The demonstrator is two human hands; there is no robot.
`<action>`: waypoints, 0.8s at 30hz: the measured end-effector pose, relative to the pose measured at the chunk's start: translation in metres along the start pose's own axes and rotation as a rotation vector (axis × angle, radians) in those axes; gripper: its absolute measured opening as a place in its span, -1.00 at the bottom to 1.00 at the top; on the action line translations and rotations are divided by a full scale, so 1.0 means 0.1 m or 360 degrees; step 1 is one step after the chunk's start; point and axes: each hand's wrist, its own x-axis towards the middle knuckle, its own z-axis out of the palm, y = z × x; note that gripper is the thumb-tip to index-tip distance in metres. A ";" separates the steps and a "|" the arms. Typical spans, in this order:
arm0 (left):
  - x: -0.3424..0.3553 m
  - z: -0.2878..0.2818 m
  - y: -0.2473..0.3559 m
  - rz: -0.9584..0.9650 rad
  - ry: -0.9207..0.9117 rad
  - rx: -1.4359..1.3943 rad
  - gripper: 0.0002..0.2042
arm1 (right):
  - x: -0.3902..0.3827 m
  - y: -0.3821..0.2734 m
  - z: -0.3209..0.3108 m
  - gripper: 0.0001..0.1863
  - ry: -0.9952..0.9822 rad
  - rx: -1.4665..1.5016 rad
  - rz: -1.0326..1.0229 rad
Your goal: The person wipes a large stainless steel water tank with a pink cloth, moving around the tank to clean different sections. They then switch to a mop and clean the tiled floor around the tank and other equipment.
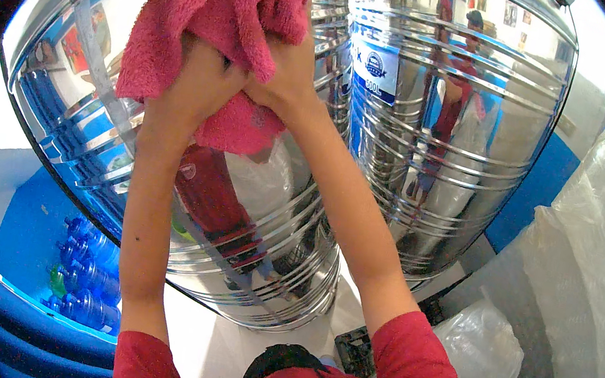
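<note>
A pink terry towel (222, 17) is bunched in both my hands, raised high in front of me against a shiny ribbed steel tank (263, 267). My left hand (199, 74) grips the lower left of the towel, its fingertips hidden in the folds. Close beside it, my right hand (287, 70) is closed on the cloth from the right, its fingers also mostly covered. One corner of the towel hangs below the wrists. The tank's curved wall mirrors my red shirt and the room.
Right of this tank stands a second steel tank (466, 145) with a blue and white label (375, 69). Plastic-wrapped bundles (590, 247) are stacked at the right, with a clear bag (483, 347) lower down. At the lower left are blue bottles (88, 306) and a large blue rounded container (20, 336). A black crate (354, 352) sits on the floor.
</note>
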 end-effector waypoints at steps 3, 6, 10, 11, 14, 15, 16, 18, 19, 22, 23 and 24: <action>-0.20 0.00 -0.08 -0.0117 0.0087 -0.0291 -0.22 | -0.09 -0.04 0.01 -0.44 0.0092 0.0171 0.0227; -0.75 -0.09 -0.22 -0.0399 0.0299 -0.0222 -0.21 | -0.33 -0.17 0.01 -0.48 -0.0080 -0.0160 0.0267; -1.76 -0.07 -0.63 -0.0609 0.0521 0.0265 -0.23 | -0.84 -0.64 0.11 -0.41 -0.0348 -0.0409 0.0225; -2.02 -0.02 -0.76 -0.0666 0.0559 0.0362 -0.24 | -0.94 -0.74 0.14 -0.39 -0.0382 -0.0403 0.0197; -2.74 0.13 -1.05 -0.0665 0.0520 0.0474 -0.26 | -1.11 -1.00 0.25 -0.33 -0.0636 -0.0263 0.0226; -2.95 0.17 -1.10 -0.0617 0.0423 0.0482 -0.26 | -1.14 -1.07 0.28 -0.31 -0.0622 -0.0281 0.0229; -3.14 0.17 -1.15 -0.0570 0.0329 0.0494 -0.27 | -1.17 -1.16 0.34 -0.30 -0.0595 -0.0293 0.0235; -3.43 0.21 -1.22 -0.0514 0.0185 0.0479 -0.29 | -1.18 -1.31 0.49 -0.27 -0.0612 -0.0334 0.0125; -3.56 0.27 -1.20 -0.0524 0.0146 0.0389 -0.31 | -1.19 -1.36 0.55 -0.26 -0.0657 -0.0358 0.0016; -3.88 0.50 -1.09 -0.0626 0.0128 0.0049 -0.36 | -1.28 -1.62 0.79 -0.34 -0.0773 -0.0256 0.0056; -3.97 0.55 -1.04 -0.0679 0.0145 -0.0068 -0.37 | -1.33 -1.72 0.88 -0.38 -0.0791 -0.0157 0.0136; -4.05 0.58 -0.99 -0.0734 0.0165 -0.0180 -0.39 | -1.38 -1.78 0.95 -0.40 -0.0876 -0.0284 -0.0048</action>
